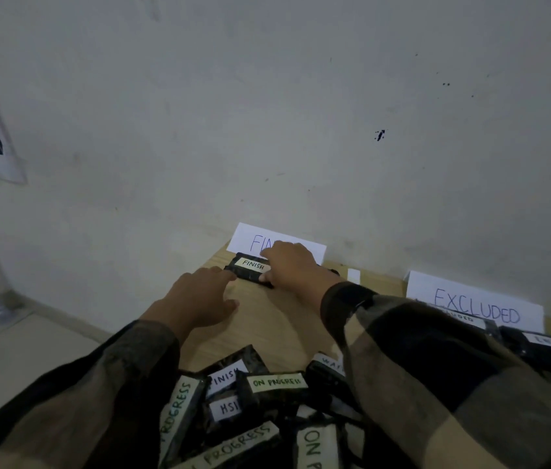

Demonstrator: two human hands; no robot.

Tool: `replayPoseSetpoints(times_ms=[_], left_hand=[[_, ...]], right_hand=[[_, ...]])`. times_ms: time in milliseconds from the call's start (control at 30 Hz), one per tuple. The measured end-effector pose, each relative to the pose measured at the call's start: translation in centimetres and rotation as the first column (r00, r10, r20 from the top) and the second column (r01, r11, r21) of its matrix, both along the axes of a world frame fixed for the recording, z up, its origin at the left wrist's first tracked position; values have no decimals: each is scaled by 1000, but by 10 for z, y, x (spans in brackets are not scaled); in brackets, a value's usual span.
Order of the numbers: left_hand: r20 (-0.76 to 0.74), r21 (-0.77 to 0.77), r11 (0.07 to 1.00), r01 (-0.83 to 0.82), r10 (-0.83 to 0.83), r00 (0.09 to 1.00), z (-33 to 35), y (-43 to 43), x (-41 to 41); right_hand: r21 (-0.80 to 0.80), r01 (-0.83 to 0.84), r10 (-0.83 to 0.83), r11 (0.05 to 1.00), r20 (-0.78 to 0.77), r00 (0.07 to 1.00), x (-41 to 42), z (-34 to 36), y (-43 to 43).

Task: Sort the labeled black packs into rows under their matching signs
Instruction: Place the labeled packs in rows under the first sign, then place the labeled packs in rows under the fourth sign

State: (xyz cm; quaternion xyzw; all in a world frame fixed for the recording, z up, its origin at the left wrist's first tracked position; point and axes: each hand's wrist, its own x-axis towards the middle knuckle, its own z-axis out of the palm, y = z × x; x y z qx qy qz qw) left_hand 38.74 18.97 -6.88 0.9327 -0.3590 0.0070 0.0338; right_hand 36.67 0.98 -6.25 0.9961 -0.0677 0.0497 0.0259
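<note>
While right hand (pixel 287 265) grips FINISH pack (pixel 250 267) just below FINISH sign (pixel 250 239) at far edge of tabletop (pixel 267 326), placing step in hand; left hand (pixel 204 296) released, fingers at pack's left end. Next move, likely: let go, take another pack from pile (pixel 250 401), read label first

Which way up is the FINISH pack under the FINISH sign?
Label up, flat on the table: FINISH pack shows its label; right hand grips its right end.
</note>
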Motion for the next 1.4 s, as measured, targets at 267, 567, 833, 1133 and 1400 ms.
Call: replayPoseSetpoints(times_ms=[267,567,833,1133,1400], left_hand=[[-62,-80,997,7,-12,998,16,9,-17],[-38,-184,964,190,-200,979,39,-5,-79],[-192,-105,962,251,-268,944,45,1,-140],[-447,-216,959,183,-264,855,43,29,-177],[-525,-515,857,2,-318,790,67,35,-181]], right_hand=[[9,-130,130,991,-39,991,-62,45,6],[125,-176,186,976,-72,980,-168,75,5],[278,-134,182,951,-153,971,-243,61,26],[396,107,-19,912,-219,976,-262,41,61],[765,66,-150,641,41,988,-270,52,57]])
